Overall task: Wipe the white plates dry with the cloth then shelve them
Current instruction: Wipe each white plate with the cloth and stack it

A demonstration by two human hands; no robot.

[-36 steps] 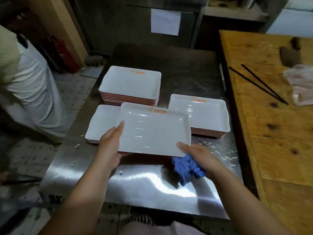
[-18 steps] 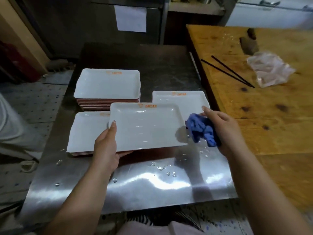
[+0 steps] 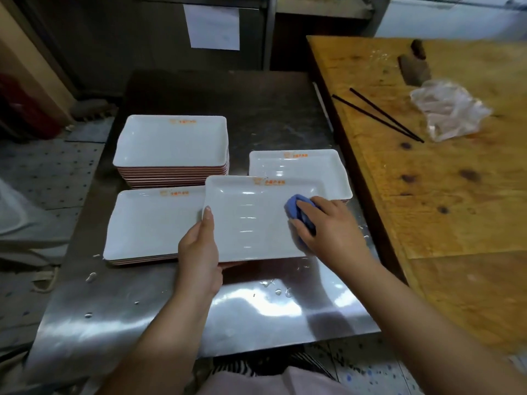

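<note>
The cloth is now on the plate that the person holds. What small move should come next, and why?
Probably sweep the blue cloth leftward across the held plate. The right hand presses it at the plate's right side, the left hand steadies the left edge, and the rest of the surface seems unwiped.

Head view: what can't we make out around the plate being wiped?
- Held plate underside: faces away.
- Left hand fingers: under the plate.
- Blue cloth: mostly covered by right hand.
- Orange logo text: too small.
- Shelf: out of frame.
</note>
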